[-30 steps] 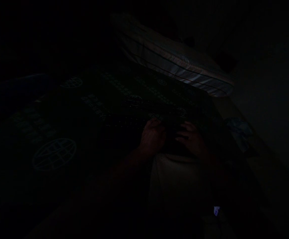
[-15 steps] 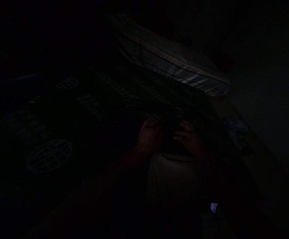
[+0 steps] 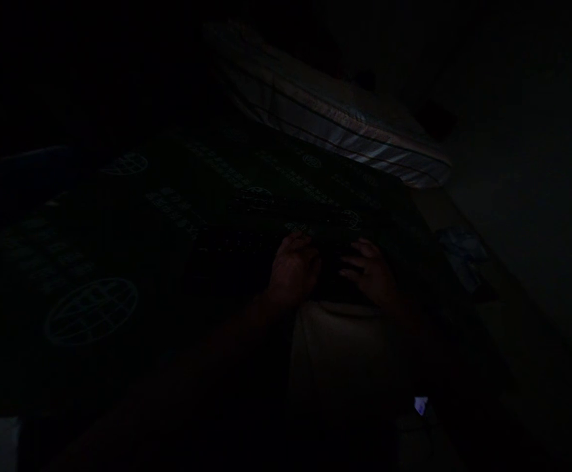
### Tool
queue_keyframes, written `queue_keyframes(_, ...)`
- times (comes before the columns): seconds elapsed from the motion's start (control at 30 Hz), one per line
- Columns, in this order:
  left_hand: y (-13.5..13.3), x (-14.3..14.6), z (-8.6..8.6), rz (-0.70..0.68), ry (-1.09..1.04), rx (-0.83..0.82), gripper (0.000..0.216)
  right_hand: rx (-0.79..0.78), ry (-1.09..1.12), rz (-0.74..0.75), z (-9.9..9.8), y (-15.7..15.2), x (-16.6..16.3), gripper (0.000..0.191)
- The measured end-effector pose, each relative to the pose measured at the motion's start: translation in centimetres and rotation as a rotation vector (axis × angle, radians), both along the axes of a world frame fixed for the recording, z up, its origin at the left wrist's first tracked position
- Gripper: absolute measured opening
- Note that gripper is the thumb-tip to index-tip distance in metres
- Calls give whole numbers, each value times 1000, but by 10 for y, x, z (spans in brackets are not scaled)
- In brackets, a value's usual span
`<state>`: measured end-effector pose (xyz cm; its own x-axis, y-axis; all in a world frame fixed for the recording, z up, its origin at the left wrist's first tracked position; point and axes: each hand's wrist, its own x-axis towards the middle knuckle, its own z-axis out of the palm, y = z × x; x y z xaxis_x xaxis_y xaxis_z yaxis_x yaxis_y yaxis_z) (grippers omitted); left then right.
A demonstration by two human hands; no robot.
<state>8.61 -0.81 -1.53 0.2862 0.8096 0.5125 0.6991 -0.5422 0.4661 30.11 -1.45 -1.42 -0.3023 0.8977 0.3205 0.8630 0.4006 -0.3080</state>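
The scene is very dark. My left hand rests knuckles up with its fingers curled down onto a dark thing that I cannot make out. My right hand lies just to the right of it, fingers spread and pointing left across the same dark thing. Both hands sit on a dark bed cover printed with pale globe signs and lettering. A pale cloth surface lies directly below the hands, toward me.
A striped pillow lies across the far end of the cover. A crumpled pale item sits to the right by the bed edge. A small lit spot glows at the lower right. A bare wall fills the right side.
The view has drifted slightly, so everything sits a little more to the left. Both hands stay on the same dark thing with almost no movement.
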Motion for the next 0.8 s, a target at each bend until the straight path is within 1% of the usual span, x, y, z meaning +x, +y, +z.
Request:
queue_keyframes(0.1,0,0,0,-9,1,13,12,12,26,-13,-2,-1,-1,22)
queue_keyframes(0.23,-1,-1,1,1,10,25,11,23,-16,5,-3,1,-2,21)
queue_keyframes(0.47,-1,-1,1,-19,-1,-27,12,-3,-66,22,3,5,-3,25)
queue_keyframes(0.63,0,-1,0,-22,-1,2,12,-8,-80,32,5,6,-4,22)
queue_keyframes(0.8,-1,0,1,-2,15,26,11,-25,-79,44,8,8,-5,23)
